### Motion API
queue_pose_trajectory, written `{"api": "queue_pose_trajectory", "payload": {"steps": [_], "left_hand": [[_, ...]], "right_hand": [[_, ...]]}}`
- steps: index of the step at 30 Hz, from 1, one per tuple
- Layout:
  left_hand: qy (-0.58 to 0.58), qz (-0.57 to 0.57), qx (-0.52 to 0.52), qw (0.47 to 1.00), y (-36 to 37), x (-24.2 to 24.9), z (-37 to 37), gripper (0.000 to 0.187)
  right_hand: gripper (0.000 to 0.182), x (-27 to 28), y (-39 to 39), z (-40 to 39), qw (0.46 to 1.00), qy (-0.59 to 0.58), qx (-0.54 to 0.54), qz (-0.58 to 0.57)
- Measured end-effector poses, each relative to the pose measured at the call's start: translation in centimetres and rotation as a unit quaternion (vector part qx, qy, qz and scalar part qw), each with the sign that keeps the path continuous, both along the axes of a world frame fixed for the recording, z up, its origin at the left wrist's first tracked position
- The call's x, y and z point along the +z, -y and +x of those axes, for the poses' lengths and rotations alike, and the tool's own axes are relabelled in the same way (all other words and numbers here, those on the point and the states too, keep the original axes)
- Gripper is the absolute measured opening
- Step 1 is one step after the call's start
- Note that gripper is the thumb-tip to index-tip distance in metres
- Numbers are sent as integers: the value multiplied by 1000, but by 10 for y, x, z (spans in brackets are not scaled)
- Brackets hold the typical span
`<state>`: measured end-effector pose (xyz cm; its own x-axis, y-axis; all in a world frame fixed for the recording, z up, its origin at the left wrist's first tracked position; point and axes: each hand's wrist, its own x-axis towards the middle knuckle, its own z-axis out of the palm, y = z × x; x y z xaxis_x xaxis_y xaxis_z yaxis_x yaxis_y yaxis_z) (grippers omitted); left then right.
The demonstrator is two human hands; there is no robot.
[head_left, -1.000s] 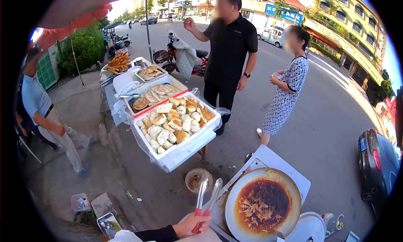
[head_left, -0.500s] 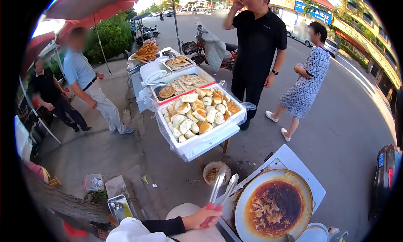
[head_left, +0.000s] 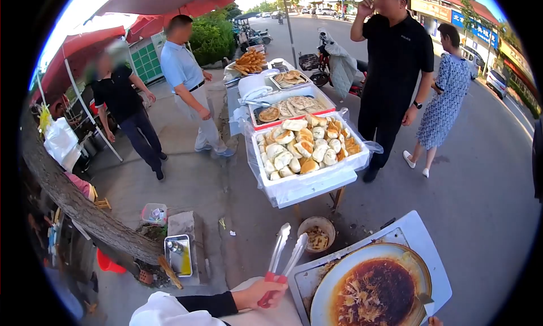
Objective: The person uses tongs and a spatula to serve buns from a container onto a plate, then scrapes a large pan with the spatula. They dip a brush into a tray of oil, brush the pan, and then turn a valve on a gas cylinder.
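My left hand [head_left: 261, 295] is closed around the red grips of metal tongs [head_left: 281, 257]. The tongs point upward with their jaws spread apart and nothing between them. At the bottom right edge, a sliver of my right hand [head_left: 434, 321] shows by a spatula [head_left: 425, 299], seemingly holding it; most of that hand is out of the frame. The spatula's blade lies over the rim of a large round pan [head_left: 320, 309]. Inside the pan is dark brown oily residue [head_left: 376, 292] with pale crusty scraps.
Ahead stands a white foam box [head_left: 300, 184] heaped with browned buns [head_left: 305, 145]. Behind it are a tray of flatbreads [head_left: 297, 106] and fried dough sticks [head_left: 249, 61]. A bucket [head_left: 317, 234] sits on the ground. Several people stand around the stall; a tree trunk [head_left: 85, 213] leans at left.
The view has swung left, so the stall sits further right. My left hand still grips the tongs. The spatula and part of my right hand show more now. The people at left have walked on.
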<state>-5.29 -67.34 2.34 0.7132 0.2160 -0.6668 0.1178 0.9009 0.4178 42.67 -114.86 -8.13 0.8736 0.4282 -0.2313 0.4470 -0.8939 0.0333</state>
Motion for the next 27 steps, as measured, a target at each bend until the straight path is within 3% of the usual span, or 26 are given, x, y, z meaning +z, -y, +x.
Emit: {"api": "queue_pose_trajectory", "payload": {"steps": [4, 6, 7, 14, 16, 18, 20, 23, 26, 27], "left_hand": [[4, 22, 39, 999, 8, 0, -8, 10], [-37, 26, 62, 997, 13, 7, -9, 8], [-20, 25, 58, 998, 13, 0, -15, 9], [-40, 21, 84, 995, 27, 0, -22, 10], [-36, 26, 80, 996, 29, 1, -23, 10], [-29, 29, 72, 997, 32, 4, -20, 10], [-28, 45, 44, 998, 31, 8, -15, 11], [-10, 43, 14, 999, 27, 12, -7, 12], [8, 40, -14, 999, 20, 8, -1, 13], [10, 32, -24, 999, 19, 5, 0, 13]], "right_hand": [[25, 41, -99, 22, 999, -22, 23, -28], [21, 39, -122, 35, 996, 14, 76, 34], [22, 44, -140, 40, 996, 9, 85, -1], [23, 12, -229, 60, 962, 65, 264, 12], [28, 24, -260, 43, 957, 14, 291, 4], [29, 1, -274, 26, 945, -7, 322, 62], [31, 17, -281, -23, 919, 32, 378, 107], [37, 13, -243, -62, 928, 41, 339, 148], [38, 16, -172, -109, 972, -17, 144, 187], [37, 3, -146, -124, 963, -44, 89, 249]]}}
